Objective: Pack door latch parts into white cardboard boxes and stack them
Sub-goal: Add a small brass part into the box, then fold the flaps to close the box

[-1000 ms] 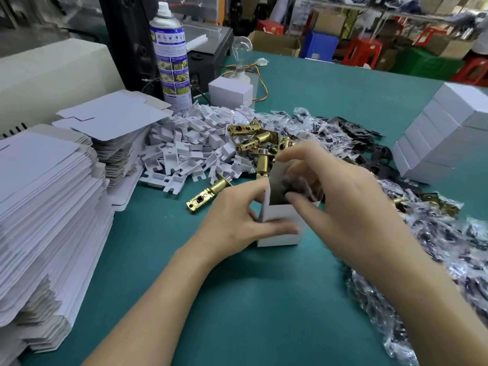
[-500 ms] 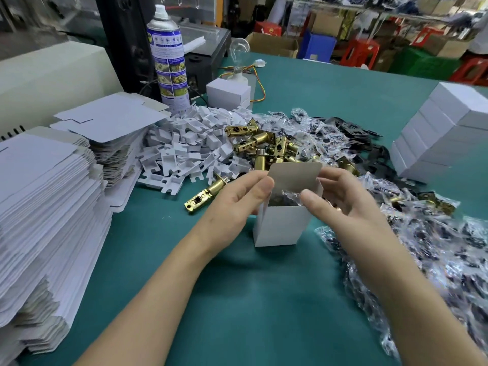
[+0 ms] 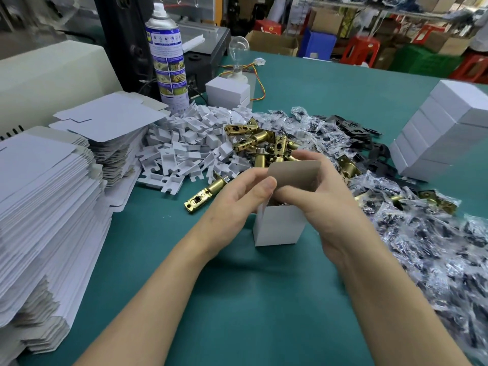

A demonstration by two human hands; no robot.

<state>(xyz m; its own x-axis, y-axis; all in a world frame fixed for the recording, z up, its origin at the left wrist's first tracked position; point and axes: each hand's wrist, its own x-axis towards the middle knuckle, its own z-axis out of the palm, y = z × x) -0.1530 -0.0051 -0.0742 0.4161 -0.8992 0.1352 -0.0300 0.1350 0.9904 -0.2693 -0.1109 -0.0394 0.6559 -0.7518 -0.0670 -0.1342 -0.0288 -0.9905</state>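
Note:
A small white cardboard box stands upright on the green table, its top open and its grey-brown lid flap raised. My left hand holds the box's upper left edge, thumb at the flap. My right hand grips the top right of the box and the flap. Something dark shows inside the opening. Brass door latches lie piled just behind the box, and one latch lies alone to its left. A stack of closed white boxes stands at the right.
Flat box blanks are stacked high at the left. White cardboard inserts are heaped behind. Clear bags of dark parts cover the right side. A spray can, a bulb and another white box stand farther back.
My right hand came out of the box's opening and moved to the lid flap, which now stands raised. My left hand slid up from the box's side to its top edge.

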